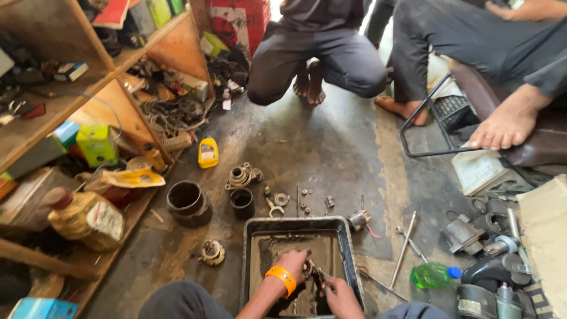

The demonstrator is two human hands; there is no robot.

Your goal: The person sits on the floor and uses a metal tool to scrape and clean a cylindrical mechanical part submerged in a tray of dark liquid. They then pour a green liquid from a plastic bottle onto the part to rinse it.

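Both my hands work inside a black rectangular tray (254, 225) of dirty liquid on the floor. My left hand (293, 261), with an orange band on its wrist, grips a small dark metal part (314, 273) from the left. From the right, my right hand (338, 290) holds the same greasy part. How the fingers sit on it is hard to make out. My knees show at the bottom edge.
Two dark metal cylinders (188, 202) (242, 203), small metal parts (243, 175), a yellow bottle (208, 152), a long wrench (403, 247) and a green bottle (433, 274) lie around the tray. Cluttered wooden shelves (127, 58) stand left. One person squats behind (316, 53); another sits right (508, 121).
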